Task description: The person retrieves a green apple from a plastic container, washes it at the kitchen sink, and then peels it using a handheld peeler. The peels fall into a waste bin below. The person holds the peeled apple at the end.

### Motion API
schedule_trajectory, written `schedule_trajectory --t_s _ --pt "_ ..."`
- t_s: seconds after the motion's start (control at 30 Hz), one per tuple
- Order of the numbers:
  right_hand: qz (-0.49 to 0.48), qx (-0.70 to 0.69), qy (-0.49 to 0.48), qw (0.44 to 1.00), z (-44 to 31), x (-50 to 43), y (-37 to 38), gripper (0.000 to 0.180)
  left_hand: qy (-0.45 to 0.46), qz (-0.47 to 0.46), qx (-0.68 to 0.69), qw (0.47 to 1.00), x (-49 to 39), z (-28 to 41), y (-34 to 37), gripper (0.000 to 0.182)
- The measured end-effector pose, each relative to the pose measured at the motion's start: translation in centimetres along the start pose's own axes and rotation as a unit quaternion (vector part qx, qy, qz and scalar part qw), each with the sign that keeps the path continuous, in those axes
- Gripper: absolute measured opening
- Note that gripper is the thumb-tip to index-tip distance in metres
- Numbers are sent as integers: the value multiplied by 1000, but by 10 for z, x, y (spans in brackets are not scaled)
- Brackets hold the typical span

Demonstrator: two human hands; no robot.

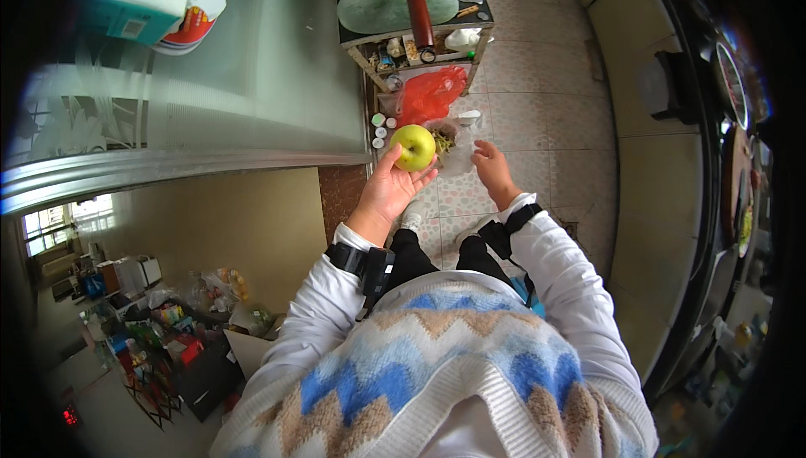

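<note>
A yellow-green apple (414, 147) rests in my left hand (391, 190), its dimpled end facing up at me. The thumb lies along its near side and the fingers curl beneath it. To the right, my right hand (493, 172) hangs in the air with loosely bent fingers and nothing visible in it. Below both hands on the floor is a clear plastic bag (465, 154) with greenish stalk-like pieces (443, 140) in it, partly hidden by the apple. A red plastic bag (434, 94) lies just beyond.
A low stand (403, 42) ahead bears a winter melon (365, 9) and a pan with a red-brown handle (419, 14). Small white-capped bottles (378, 132) stand by the glass sliding door (277, 80) at left. A counter (705, 219) runs along the right.
</note>
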State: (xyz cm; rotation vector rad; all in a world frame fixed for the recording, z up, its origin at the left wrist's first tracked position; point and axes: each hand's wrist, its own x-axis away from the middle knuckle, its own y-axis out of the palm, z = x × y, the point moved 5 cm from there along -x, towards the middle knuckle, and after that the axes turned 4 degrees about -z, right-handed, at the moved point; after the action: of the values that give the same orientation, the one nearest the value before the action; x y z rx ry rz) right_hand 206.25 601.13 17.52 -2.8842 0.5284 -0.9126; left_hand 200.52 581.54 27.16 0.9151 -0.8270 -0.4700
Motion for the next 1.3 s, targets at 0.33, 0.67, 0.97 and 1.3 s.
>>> schedule_trajectory --t_s 0.33,0.67,0.97,1.3 --pt "-77 -98 52 991 -9 -36 25 45 37 44 -24 998 27 26 -36 51" --pt "-8 -130 93 987 33 -23 -27 30 16 24 -7 1000 12 22 -27 49" --pt "33 116 140 983 209 -45 -40 30 -78 113 -43 990 -10 -23 -79 49" --pt "-162 341 126 917 450 -157 115 27 -261 309 -137 904 5 -116 -259 65"
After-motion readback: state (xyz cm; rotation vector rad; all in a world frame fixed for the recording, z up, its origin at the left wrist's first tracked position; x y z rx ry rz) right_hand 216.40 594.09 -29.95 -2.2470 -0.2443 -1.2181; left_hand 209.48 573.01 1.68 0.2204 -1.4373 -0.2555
